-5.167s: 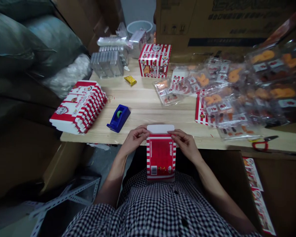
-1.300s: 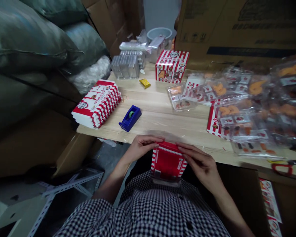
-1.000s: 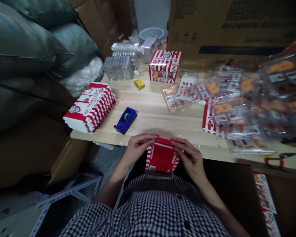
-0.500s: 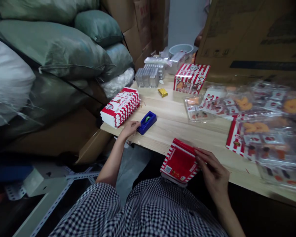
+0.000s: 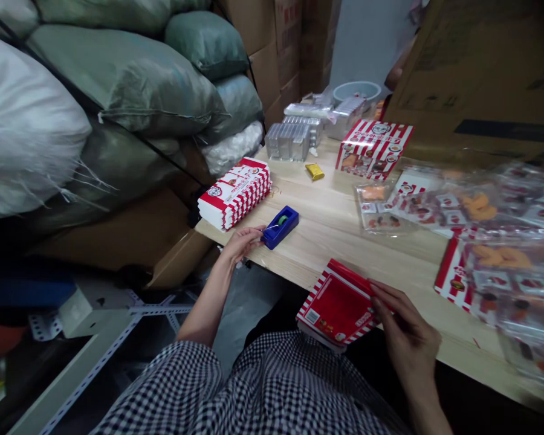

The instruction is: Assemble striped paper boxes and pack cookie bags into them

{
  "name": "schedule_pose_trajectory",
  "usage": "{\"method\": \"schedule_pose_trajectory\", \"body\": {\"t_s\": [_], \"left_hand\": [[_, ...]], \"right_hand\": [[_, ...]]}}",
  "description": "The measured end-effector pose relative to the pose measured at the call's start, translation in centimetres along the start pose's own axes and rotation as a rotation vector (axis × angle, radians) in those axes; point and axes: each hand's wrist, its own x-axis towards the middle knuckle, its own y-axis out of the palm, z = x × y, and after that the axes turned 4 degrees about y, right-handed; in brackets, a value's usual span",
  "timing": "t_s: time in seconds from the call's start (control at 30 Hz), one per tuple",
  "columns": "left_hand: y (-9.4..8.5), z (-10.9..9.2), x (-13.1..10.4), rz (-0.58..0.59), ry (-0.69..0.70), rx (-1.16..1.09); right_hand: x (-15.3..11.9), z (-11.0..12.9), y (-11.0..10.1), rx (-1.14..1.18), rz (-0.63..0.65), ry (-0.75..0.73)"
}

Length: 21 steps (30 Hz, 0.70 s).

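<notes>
My left hand (image 5: 245, 243) is closed at the near end of a blue tape dispenser (image 5: 281, 228) with a green core; its fingertips pinch something at the cutting edge, too small to make out. My right hand (image 5: 405, 320) grips the right edge of a red box with striped borders (image 5: 338, 305), thumb and fingers on either side. The box is tilted in front of my checked shirt, by the table's front edge. A stack of flat red-and-white cartons (image 5: 236, 193) lies just beyond my left hand.
On the table (image 5: 326, 223) stand a striped box (image 5: 375, 148), a yellow packet (image 5: 314, 171) and clear plastic trays (image 5: 288, 141). Bagged toy food (image 5: 498, 254) covers the right side. Large sacks (image 5: 131, 78) are piled left. Part of a person's arm (image 5: 399, 66) shows behind.
The view has shifted, so the table items appear further right. My left hand has drawn slightly back from the dispenser. My right hand still holds the red box.
</notes>
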Motion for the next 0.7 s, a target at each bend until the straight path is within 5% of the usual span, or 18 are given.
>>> {"method": "schedule_pose_trajectory", "body": {"t_s": [0.17,0.47,0.6,0.7], "left_hand": [[-0.4,2.7,-1.3,0.039,0.097,-0.041],[0.3,5.5,-1.8,-0.271,0.338,0.248],[4.2,4.3,-6.1,-0.299,0.401,0.281],[9.3,1.9,-10.3,-0.127,0.417,0.18]], "right_hand": [[-0.1,-0.2,0.4,-0.019,0.008,0.01],[0.2,2.0,1.1,0.0,-0.064,-0.103],[-0.2,3.3,1.0,-0.052,-0.135,-0.211],[-0.5,3.7,1.2,-0.143,-0.193,-0.341]]}}
